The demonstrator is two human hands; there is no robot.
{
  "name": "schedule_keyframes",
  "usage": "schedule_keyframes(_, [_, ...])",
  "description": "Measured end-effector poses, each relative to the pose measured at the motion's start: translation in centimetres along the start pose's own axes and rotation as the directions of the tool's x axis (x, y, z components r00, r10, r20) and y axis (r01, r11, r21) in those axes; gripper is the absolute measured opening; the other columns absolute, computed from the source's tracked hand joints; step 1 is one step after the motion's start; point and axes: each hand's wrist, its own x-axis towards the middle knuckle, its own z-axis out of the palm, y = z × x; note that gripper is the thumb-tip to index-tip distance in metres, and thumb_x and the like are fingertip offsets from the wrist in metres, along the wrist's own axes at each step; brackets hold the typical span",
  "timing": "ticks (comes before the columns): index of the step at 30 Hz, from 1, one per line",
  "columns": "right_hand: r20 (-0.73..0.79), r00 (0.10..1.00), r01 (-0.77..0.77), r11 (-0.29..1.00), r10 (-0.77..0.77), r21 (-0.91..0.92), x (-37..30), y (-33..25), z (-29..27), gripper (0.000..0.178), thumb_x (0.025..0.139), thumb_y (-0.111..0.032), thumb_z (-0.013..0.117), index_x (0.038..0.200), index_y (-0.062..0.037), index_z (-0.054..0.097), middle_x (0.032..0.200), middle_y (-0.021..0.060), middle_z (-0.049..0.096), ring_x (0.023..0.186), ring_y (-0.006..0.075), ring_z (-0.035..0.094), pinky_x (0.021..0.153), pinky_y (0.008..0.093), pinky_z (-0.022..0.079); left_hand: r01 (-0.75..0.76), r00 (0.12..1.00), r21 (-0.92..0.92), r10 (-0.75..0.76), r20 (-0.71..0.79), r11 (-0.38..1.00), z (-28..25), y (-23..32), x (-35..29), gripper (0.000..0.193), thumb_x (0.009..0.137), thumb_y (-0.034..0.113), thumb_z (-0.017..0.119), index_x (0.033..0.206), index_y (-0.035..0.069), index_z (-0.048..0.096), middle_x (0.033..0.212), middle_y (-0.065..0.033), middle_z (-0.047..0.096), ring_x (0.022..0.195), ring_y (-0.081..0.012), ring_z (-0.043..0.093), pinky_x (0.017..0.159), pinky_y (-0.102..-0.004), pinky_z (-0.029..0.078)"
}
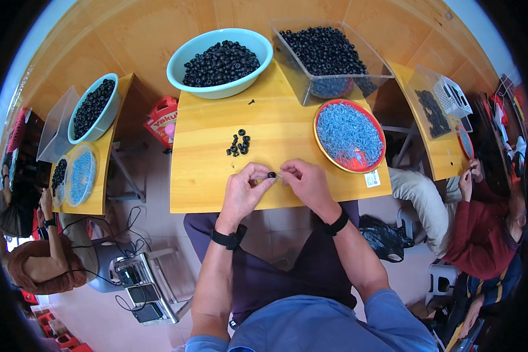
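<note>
My left hand pinches a small round black part between thumb and fingertips, over the near edge of the yellow table. Close beside it, my right hand is closed in a pinch. Something tiny and pale shows at its fingertips, too small to name, almost touching the black part. A loose group of several black parts lies on the table beyond my left hand. To the right of my right hand, a round red tray with a yellow rim holds a heap of small bluish pieces.
At the table's back stand a light-blue basin and a clear plastic box, both heaped with black parts. One dark bit lies before the basin. Side tables carry similar containers, with people working there. A metal stool stands left.
</note>
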Motion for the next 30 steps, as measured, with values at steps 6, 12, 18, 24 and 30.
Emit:
schedule_keyframes(6, [0.010, 0.991, -0.133, 0.973, 0.133, 0.188, 0.0, 1.1, -0.2, 0.015, 0.091, -0.008, 0.071, 0.095, 0.0053, 0.069, 0.076, 0.0133, 0.073, 0.067, 0.0168, 0.074, 0.060, 0.0287, 0.055, 0.020, 1.000, 0.036, -0.021, 0.015, 0.999, 0.1, 0.5, 0.0, 0.019, 0.087, 0.010, 0.079, 0.101, 0.002, 0.069, 0.088, -0.0077, 0.078, 0.077, -0.0079, 0.070, 0.063, -0.0227, 0.047])
schedule_keyframes(12, [0.029, 0.990, -0.144, 0.979, 0.141, 0.142, -0.1, 0.3, -0.1, 0.012, 0.091, -0.005, 0.071, 0.093, 0.0066, 0.069, 0.078, 0.0098, 0.073, 0.070, 0.0150, 0.074, 0.062, 0.0255, 0.055, -0.004, 1.000, 0.062, 0.004, 0.001, 0.998, 0.1, 0.6, -0.1, 0.019, 0.087, 0.010, 0.079, 0.102, 0.002, 0.069, 0.088, -0.0083, 0.077, 0.080, -0.0093, 0.072, 0.064, -0.0237, 0.049])
schedule_keyframes(18, [-0.027, 0.999, 0.034, 0.990, -0.031, 0.136, -0.7, 0.1, 0.0, 0.013, 0.093, -0.008, 0.068, 0.097, 0.0046, 0.071, 0.084, 0.0155, 0.075, 0.073, 0.0198, 0.076, 0.063, 0.0302, 0.057, -0.048, 0.998, 0.106, 0.051, -0.030, 0.993, 0.3, 0.6, 0.1, 0.018, 0.087, 0.010, 0.078, 0.101, 0.003, 0.071, 0.083, -0.0062, 0.075, 0.066, -0.0087, 0.063, 0.059, -0.0244, 0.048])
schedule_keyframes(24, [0.017, 0.996, 0.088, 0.996, -0.089, 0.026, -0.3, -1.5, -0.1, 0.012, 0.092, -0.004, 0.069, 0.100, 0.0038, 0.072, 0.086, 0.0125, 0.075, 0.074, 0.0168, 0.074, 0.065, 0.0272, 0.056, -0.054, 0.998, 0.105, 0.058, -0.037, 0.993, 0.1, 0.2, 0.1, 0.018, 0.087, 0.010, 0.079, 0.101, 0.003, 0.072, 0.083, -0.0060, 0.074, 0.064, -0.0090, 0.062, 0.059, -0.0250, 0.049])
schedule_keyframes(30, [0.029, 0.987, 0.160, 0.986, -0.159, -0.054, 0.1, -1.8, 0.2, 0.010, 0.091, -0.004, 0.070, 0.099, 0.0013, 0.073, 0.081, 0.0100, 0.073, 0.066, 0.0150, 0.070, 0.059, 0.0281, 0.053, -0.049, 0.998, 0.076, 0.051, -0.032, 0.996, 0.1, 0.1, 0.0, 0.019, 0.087, 0.009, 0.078, 0.102, 0.002, 0.071, 0.086, -0.0089, 0.076, 0.070, -0.0107, 0.067, 0.062, -0.0253, 0.051])
